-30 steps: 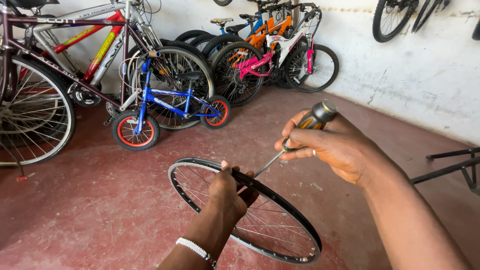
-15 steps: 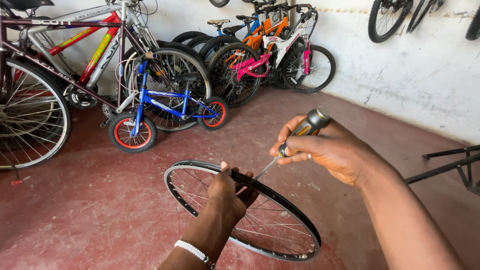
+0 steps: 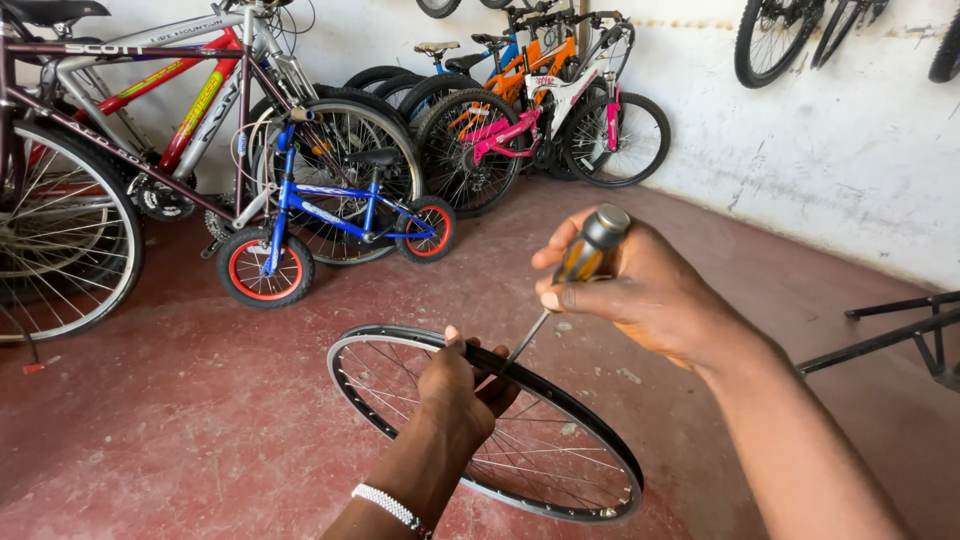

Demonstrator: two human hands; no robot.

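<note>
While the wheel is held up over the floor, notes as follows.

Left hand: the left hand (image 3: 462, 385) is clamped on the near upper edge of the rim (image 3: 560, 410), thumb on top, fingers wrapped under; a white beaded bracelet (image 3: 392, 506) sits on the wrist.

Right hand: the right hand (image 3: 640, 290) is closed around the screwdriver (image 3: 570, 280), high and to the right of the left hand.

Screwdriver: amber handle with a grey cap, tilted; the thin shaft runs down and left, and its tip meets the rim just beside the left fingers.

Rim: bare, black outside, silver inside, thin spokes showing, no tyre; held nearly flat, slightly tilted, in mid-air above the floor (image 3: 180, 420), low in the middle of the view.

Floor: red-brown, worn, with pale scuffs.

Kids' bike: a small blue bike (image 3: 330, 215) with red-rimmed wheels stands well behind the rim.

Left side: larger bikes (image 3: 150, 110) lean together, one big spoked wheel near the edge.

Back wall: an orange, pink and white cluster of bikes (image 3: 545, 95) stands against the white wall (image 3: 850, 150); wheels hang higher on it.

Right edge: a black metal frame (image 3: 900, 335) lies low, well apart from the hands.
</note>
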